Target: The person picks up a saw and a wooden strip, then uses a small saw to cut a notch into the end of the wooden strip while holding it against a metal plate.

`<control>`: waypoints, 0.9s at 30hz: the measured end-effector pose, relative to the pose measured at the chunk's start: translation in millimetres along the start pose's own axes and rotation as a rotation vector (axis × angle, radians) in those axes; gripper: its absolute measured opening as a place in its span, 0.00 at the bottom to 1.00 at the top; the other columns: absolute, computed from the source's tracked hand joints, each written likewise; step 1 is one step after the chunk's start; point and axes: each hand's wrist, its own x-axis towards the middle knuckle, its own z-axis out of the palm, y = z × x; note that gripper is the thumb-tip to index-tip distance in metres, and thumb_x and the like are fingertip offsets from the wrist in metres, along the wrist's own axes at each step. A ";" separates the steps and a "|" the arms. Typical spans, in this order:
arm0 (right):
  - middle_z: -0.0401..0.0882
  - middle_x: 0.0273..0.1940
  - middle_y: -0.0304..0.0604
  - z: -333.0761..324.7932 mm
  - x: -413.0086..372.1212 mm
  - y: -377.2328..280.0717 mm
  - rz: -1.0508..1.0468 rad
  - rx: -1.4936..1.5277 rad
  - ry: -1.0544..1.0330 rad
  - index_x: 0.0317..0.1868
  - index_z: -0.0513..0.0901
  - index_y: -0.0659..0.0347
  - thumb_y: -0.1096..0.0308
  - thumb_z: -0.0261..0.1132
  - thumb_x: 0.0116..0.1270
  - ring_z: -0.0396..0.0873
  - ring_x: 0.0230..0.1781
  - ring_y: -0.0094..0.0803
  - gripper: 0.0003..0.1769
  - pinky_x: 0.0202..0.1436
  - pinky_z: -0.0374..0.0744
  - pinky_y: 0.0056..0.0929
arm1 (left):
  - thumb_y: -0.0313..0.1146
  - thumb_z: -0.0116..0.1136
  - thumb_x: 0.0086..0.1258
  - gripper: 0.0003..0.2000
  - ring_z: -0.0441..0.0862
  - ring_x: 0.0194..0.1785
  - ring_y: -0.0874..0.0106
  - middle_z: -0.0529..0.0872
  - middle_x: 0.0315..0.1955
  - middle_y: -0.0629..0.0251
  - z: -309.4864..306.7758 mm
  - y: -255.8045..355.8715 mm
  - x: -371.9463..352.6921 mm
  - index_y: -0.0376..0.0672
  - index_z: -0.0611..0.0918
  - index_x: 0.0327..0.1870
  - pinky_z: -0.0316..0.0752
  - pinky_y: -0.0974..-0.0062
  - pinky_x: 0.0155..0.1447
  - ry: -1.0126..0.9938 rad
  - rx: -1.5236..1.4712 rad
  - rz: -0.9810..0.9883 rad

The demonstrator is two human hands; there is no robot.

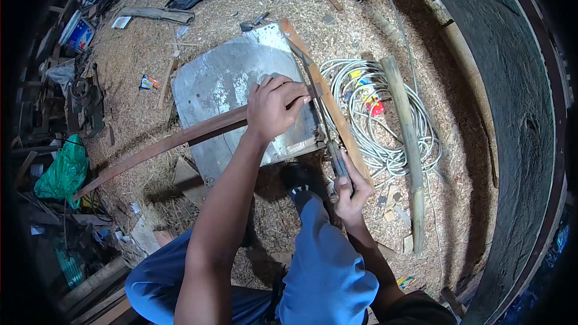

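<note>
My left hand (271, 108) is wrapped over a long, slightly curved reddish-brown wooden strip (180, 137) near its right end, pressing it onto a low, worn, metal-topped block (211, 87). In my right hand (352, 189) is the dark handle of a saw (324, 117). Its narrow blade runs away from me and crosses the strip's end, just right of my left fingertips. An orange-brown wooden bar (343, 126) lies alongside the blade on the right. The strip's far end reaches down to the left, past the block's edge.
A coil of pale cable (385, 159) lies on the right, with a bamboo pole (404, 132) across it. A hammer (256, 22) is beyond the block. Wood shavings cover the floor. A green plastic bag (63, 171) sits left among scrap, and a large dark timber (509, 84) curves along the right.
</note>
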 end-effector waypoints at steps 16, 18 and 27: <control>0.87 0.60 0.65 1.2 9.6 -2.5 0.072 -0.014 -0.017 0.71 0.78 0.75 0.68 0.57 0.77 0.89 0.57 0.42 0.27 0.62 0.82 0.36 | 0.45 0.74 0.65 0.09 0.84 0.50 0.68 0.90 0.41 0.78 0.7 2.4 0.0 0.55 0.93 0.42 0.73 0.62 0.56 0.030 0.031 0.026; 0.87 0.60 0.65 2.0 9.4 -3.9 0.055 -0.032 -0.024 0.71 0.78 0.76 0.68 0.57 0.77 0.89 0.57 0.42 0.27 0.62 0.82 0.35 | 0.45 0.74 0.66 0.09 0.84 0.50 0.68 0.90 0.41 0.78 -0.5 2.1 1.3 0.55 0.93 0.43 0.73 0.61 0.56 0.024 0.027 0.030; 0.80 0.44 0.47 3.7 7.3 3.3 0.023 -0.018 0.004 0.73 0.76 0.76 0.64 0.55 0.79 0.75 0.42 0.28 0.29 0.47 0.72 0.29 | 0.46 0.74 0.66 0.10 0.84 0.51 0.68 0.89 0.41 0.78 2.6 1.3 -1.1 0.56 0.93 0.44 0.73 0.62 0.56 0.003 0.027 0.011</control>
